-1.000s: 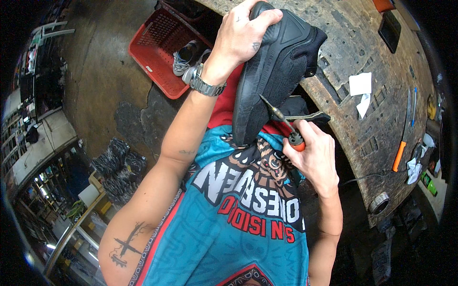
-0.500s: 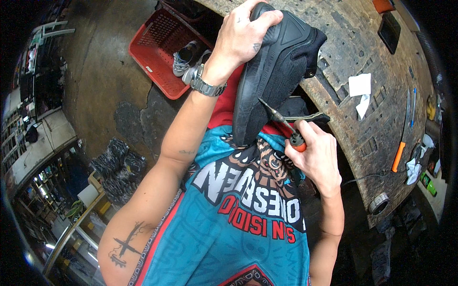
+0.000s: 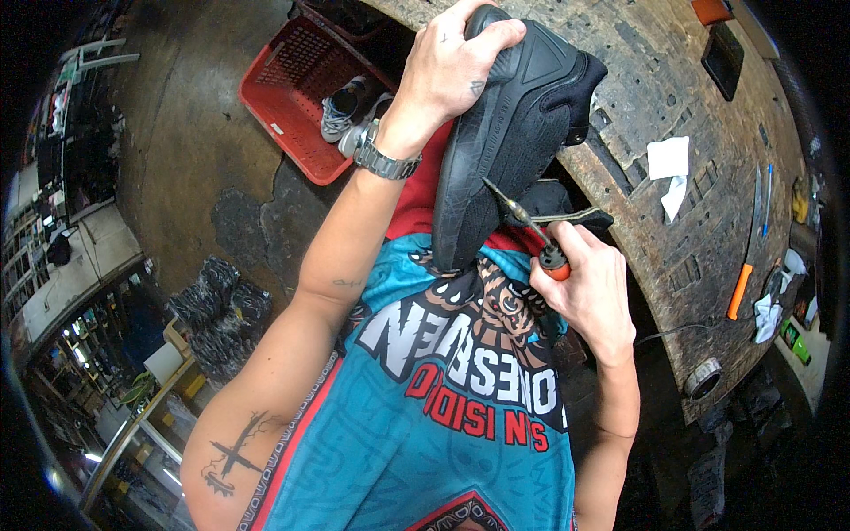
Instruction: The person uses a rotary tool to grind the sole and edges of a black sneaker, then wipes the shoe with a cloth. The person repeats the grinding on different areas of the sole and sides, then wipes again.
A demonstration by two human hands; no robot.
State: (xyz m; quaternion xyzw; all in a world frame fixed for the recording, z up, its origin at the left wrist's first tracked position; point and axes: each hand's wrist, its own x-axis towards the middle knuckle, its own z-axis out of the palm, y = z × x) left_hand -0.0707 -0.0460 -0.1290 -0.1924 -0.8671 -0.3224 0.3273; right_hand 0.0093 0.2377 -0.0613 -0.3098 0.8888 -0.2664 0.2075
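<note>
My left hand (image 3: 454, 66) grips a black sneaker (image 3: 518, 124) by its heel end, thumb across the side. The shoe is tilted, its toe pointing down toward my lap and its thick black sole edge facing left. In my right hand (image 3: 589, 288) is a soldering iron (image 3: 522, 215) with an orange handle, fingers wrapped round it. Its thin metal tip lies at the shoe's side, close to the line between sole and knit upper; whether it touches is hard to tell. Behind the iron, another dark piece with a pale edge (image 3: 575, 217) rests near my lap, partly hidden.
A red plastic basket (image 3: 305, 146) with grey-white sneakers (image 3: 341, 111) stands on the floor at left. On the worn wooden table (image 3: 637, 80) at right lie white paper (image 3: 668, 157), an orange-handled knife (image 3: 740, 290), a tape roll (image 3: 703, 378) and a dark flat tablet-like object (image 3: 723, 62).
The iron's tip has shifted very slightly to the right along the shoe's side. Both hands keep their grip, and the sneaker stays almost still.
</note>
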